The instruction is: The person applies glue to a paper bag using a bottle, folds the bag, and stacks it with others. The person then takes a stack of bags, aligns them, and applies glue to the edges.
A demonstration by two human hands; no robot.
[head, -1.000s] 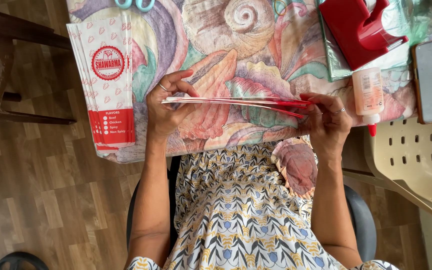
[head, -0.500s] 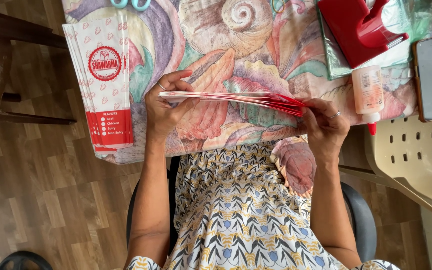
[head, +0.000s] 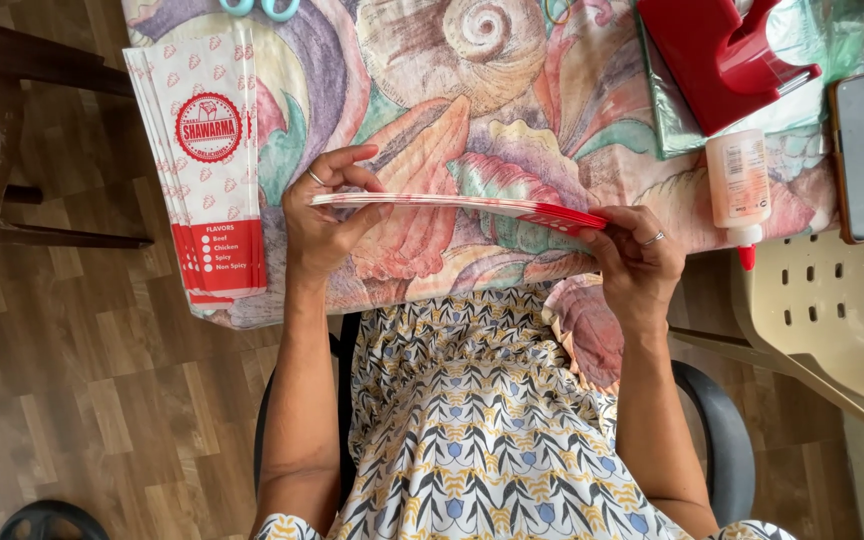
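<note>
left hand (head: 320, 215): raised, fingers pinched, thumb up | right hand (head: 637, 262): raised, fingers curled closed

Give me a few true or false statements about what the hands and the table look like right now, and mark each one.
1. Both hands hold one flat stack of paper sleeves edge-on above the table. True: the left hand grips the white end, the right hand the red end.
2. A second pile of paper sleeves lies on the patterned tablecloth. True.
3. The glue bottle stands upright. False: it lies flat, red tip toward the table edge.
4. The right hand holds the scissors. False: they lie untouched at the table's far edge.
5. The red tape dispenser is beside the left hand. False: it sits beyond the right hand.
</note>
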